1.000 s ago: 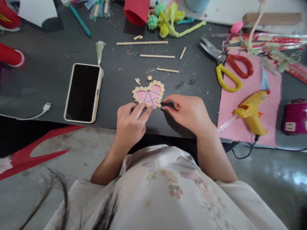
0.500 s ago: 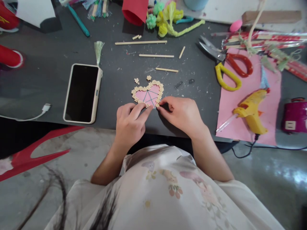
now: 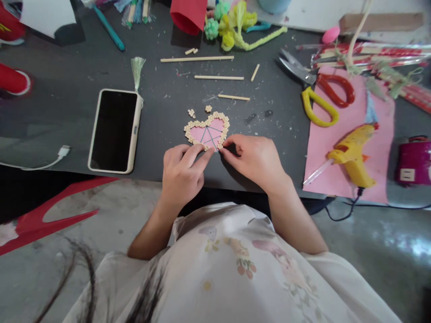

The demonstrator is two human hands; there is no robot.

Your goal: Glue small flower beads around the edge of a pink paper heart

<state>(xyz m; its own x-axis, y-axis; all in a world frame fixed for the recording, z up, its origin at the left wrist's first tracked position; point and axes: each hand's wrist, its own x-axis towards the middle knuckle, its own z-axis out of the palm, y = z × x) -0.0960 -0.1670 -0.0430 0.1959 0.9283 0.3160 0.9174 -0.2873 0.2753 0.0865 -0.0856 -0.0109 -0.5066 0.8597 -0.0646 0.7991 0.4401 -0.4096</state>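
Because both hands crowd its near tip, the heart-shaped piece (image 3: 206,132) can be inspected only in part; it lies on the dark table (image 3: 161,121), close to the near edge. Left hand (image 3: 183,168): fingers bent and slightly parted, two tips on the near left rim. Right hand (image 3: 257,157): thumb and forefinger drawn close together at the near right rim; whether anything is pinched between them cannot be made out. Judged by appearance, the piece should be light, fairly stiff along its knobbly border and not slippery, while the border joints and the thin dark threads (image 3: 209,134) look fragile. Hold is best taken on opposite sides of the border, clear of the threads. Two small pale clusters, one left (image 3: 191,113) and one right (image 3: 208,108), lie just beyond the far rim and are the closest obstruction. Farther off lie loose sticks (image 3: 219,77). Well apart: a phone (image 3: 114,130) at left; at right, scissors (image 3: 313,80) overlapping a pink sheet (image 3: 314,157), with a yellow glue gun (image 3: 355,148) resting on that sheet.
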